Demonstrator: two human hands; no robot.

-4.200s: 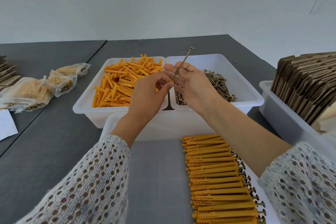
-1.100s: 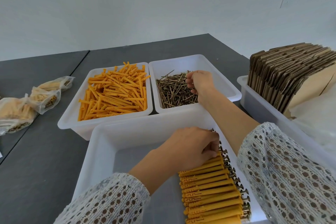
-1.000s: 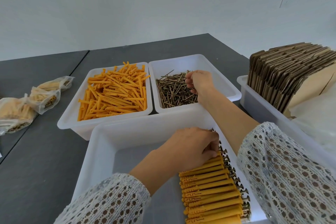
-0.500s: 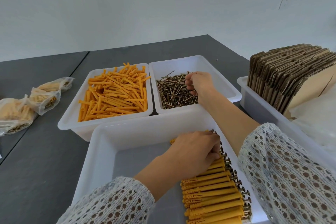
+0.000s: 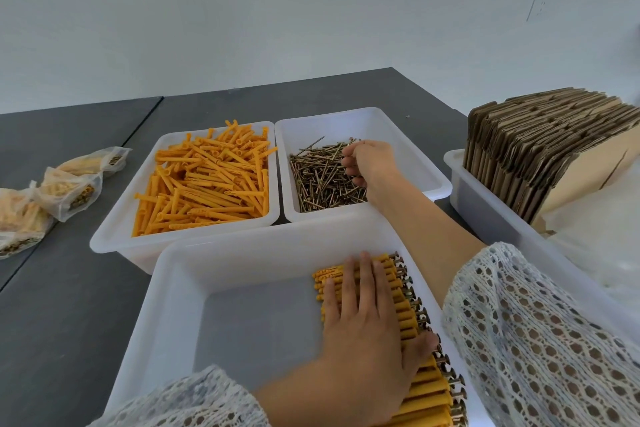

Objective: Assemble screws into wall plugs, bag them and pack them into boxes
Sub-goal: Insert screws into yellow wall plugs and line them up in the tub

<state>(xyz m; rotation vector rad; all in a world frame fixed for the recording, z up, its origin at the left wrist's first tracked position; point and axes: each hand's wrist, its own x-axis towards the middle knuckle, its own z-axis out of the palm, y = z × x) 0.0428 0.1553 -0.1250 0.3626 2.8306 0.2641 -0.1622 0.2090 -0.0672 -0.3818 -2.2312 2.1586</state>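
Note:
My left hand (image 5: 365, 322) lies flat with straight fingers on a row of assembled orange plugs with screws (image 5: 424, 381) in the near white tray (image 5: 173, 305). My right hand (image 5: 369, 163) reaches into the far right white tray (image 5: 415, 149), its fingers curled into the pile of brown screws (image 5: 318, 180); whether it pinches one is hidden. Loose orange wall plugs (image 5: 207, 180) fill the far left white tray (image 5: 117, 232).
Several filled clear bags (image 5: 69, 184) lie on the dark grey table (image 5: 62, 305) at the left. A white bin (image 5: 485, 204) at the right holds a stack of flat cardboard boxes (image 5: 540, 146). Clear plastic (image 5: 602, 229) lies beside them.
My left hand has flattened out over the row of assembled plugs, where its fingers were curled before. My right hand stays in the screw tray, shifted slightly.

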